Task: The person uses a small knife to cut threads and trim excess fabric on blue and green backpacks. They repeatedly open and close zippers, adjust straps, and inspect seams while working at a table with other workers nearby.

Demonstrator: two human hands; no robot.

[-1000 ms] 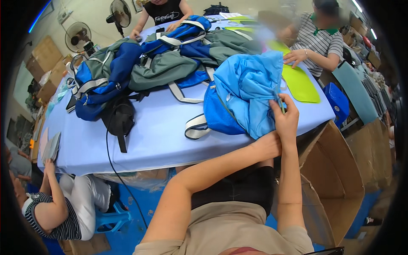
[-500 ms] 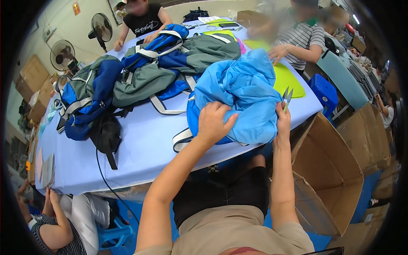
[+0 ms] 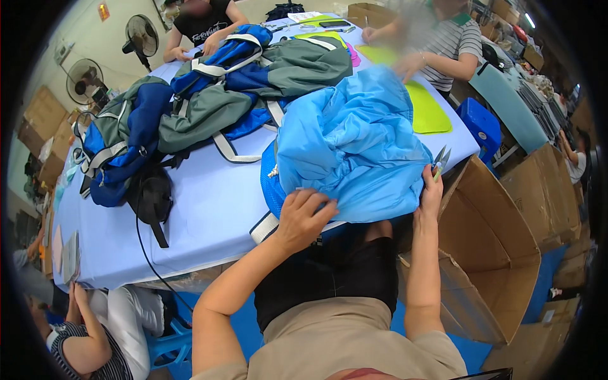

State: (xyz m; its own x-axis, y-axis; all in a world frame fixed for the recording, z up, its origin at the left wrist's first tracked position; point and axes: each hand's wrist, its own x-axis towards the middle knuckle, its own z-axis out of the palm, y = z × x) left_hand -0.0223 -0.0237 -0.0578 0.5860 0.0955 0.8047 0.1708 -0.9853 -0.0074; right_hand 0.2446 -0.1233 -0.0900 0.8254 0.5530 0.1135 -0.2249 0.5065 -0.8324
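A backpack with its light blue lining turned outward lies bunched at the table's near edge. A mesh-like blue panel and a white strap show on its left side. My left hand is closed on the lining's near left edge, its fingers curled over the fabric. On the right edge of the lining, my right hand holds small scissors with a pale green handle, their blades pointing up and away. Its fingers also press against the cloth, partly hidden behind it.
Blue and grey-green backpacks with white straps are heaped to the left, beside a black pouch. Bright green sheets lie right. An open cardboard box and a blue stool stand right of the table. Co-workers sit around it.
The lining has been spread wider and pulled nearer to me. My left hand has moved down toward the near edge; my right hand has shifted slightly right and down with the scissors.
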